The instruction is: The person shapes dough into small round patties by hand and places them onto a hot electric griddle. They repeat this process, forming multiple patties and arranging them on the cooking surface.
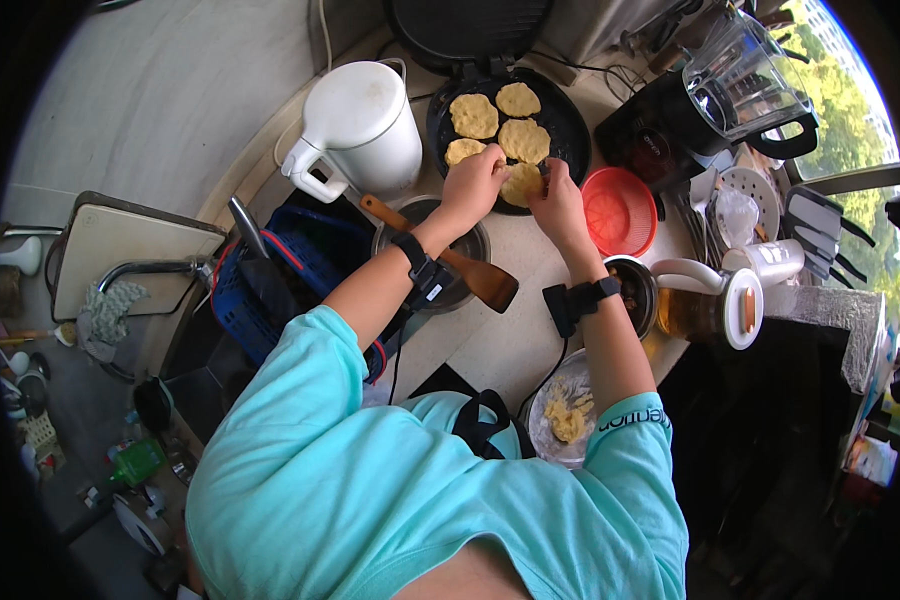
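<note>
A round black electric griddle (579, 150) stands with its ridged lid (469, 30) raised. Several flat yellow dough patties (473, 116) lie on its plate. Over the griddle's near part, my left hand (474, 187) and my right hand (561, 206) grip opposite edges of one dough patty (520, 186). Whether this patty touches the plate I cannot tell. My left hand partly covers another patty (463, 151) at the left. Below my left forearm a wooden spatula (487, 281) rests across a metal bowl (439, 306). A bowl (544, 390) holding yellow dough (568, 421) is near my body.
A white electric kettle (360, 127) stands left of the griddle. On the right are a red plastic basket (620, 211), a black-based blender (656, 135), a metal pot (649, 300) and a glass teapot (694, 311). A blue basket (244, 322) sits by the faucet (150, 266).
</note>
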